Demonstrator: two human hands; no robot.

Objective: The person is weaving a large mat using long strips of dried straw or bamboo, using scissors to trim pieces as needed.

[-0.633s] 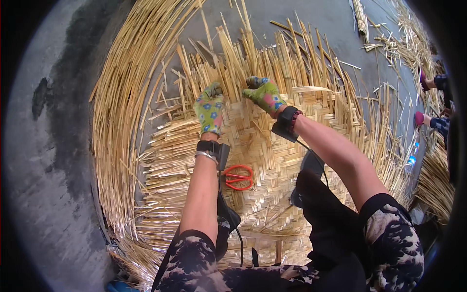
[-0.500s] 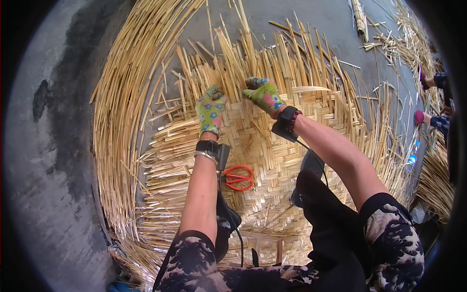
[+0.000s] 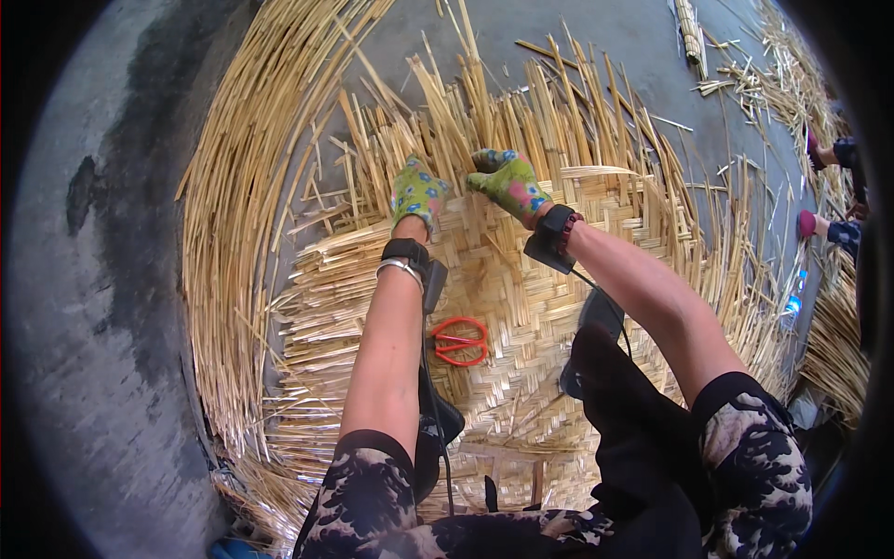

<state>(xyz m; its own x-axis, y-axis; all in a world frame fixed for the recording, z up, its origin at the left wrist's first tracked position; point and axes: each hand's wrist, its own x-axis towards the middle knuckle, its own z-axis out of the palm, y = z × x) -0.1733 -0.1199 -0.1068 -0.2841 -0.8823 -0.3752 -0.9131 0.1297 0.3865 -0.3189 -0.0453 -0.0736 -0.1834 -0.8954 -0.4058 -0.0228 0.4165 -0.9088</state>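
Observation:
A large mat (image 3: 507, 307) of flattened yellow reed strips lies beneath me, woven in a zigzag pattern, with loose strip ends fanning out along its far edge. My left hand (image 3: 419, 197), in a green flowered glove, is closed at that edge around reed strips (image 3: 386, 93) that slant up and left; its fingertips are partly hidden. Just to its right, my right hand (image 3: 510, 182), in a matching glove, has its fingers curled round upright strips (image 3: 445, 116) at the edge of the weave. Red-handled scissors (image 3: 459, 341) rest on the mat, nearer to me.
Long loose reeds (image 3: 228, 233) lie in a thick curved band on the left, over grey concrete floor (image 3: 121, 373). A bundle (image 3: 689, 33) and scattered reeds (image 3: 787, 84) are at the far right. Another person's shoe (image 3: 806, 224) and a bottle (image 3: 793, 303) are at the right.
My left hand has shifted slightly right, toward the right hand. A long strip above it now leans left across the gap to the loose reeds. My right hand stays nearly in place.

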